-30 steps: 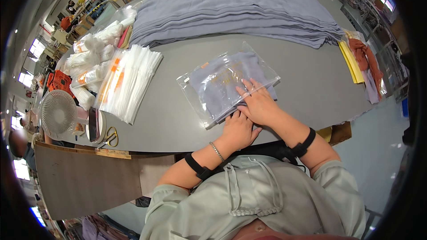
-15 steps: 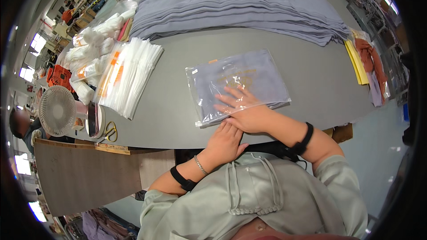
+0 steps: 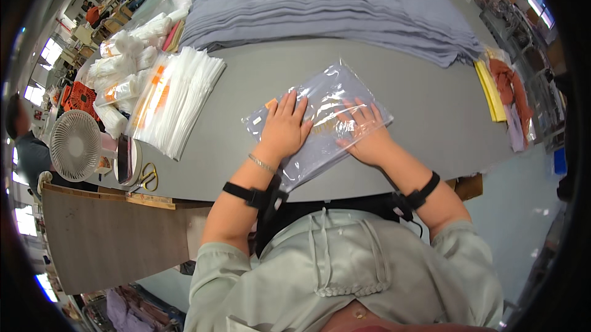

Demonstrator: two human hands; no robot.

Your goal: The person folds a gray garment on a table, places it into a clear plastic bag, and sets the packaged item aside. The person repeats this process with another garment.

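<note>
A clear plastic bag [image 3: 332, 86] with folded grey-blue fabric in it lies turned at an angle on the grey table [image 3: 246, 80]. My left hand [image 3: 284, 126] rests flat on top of the bag's left part, fingers spread and pointing away from me. My right hand [image 3: 364, 132] is at the bag's right side. Its fingers are spread over the fabric, and the clear film seems to lie over them, with the film's edge crossing the back of the hand. Neither hand grips anything.
A long stack of grey-blue fabric [image 3: 332, 9] lies across the far side. To the left are a pile of flat plastic bags [image 3: 178, 104], rolled bags [image 3: 120, 89], a white fan [image 3: 75, 144] and scissors [image 3: 148, 177]. Yellow and rust-coloured fabrics [image 3: 512, 86] lie at right. A person [image 3: 31, 153] is far left.
The bag has turned so that a corner points away from me. My left hand has moved from beside my right wrist up onto the bag's left part. My right hand has shifted right.
</note>
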